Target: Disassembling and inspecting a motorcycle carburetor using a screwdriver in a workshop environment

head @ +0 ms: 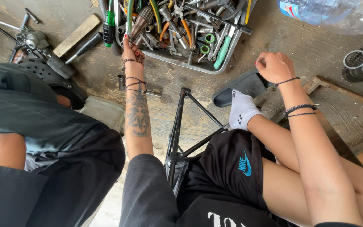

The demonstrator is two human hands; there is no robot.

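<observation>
Here, left hand [132,51] reaches into the tool tray [181,61].
Its fingers pinch a tool; right hand [274,66] rests curled, empty.

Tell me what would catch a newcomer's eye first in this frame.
The grey metal tray heaped with mixed hand tools, top centre on the worn wooden floor, draws the eye first. The tattooed left hand reaches into its near-left corner among the tools. The right hand rests closed near a dark slide sandal worn over a white sock.
</observation>
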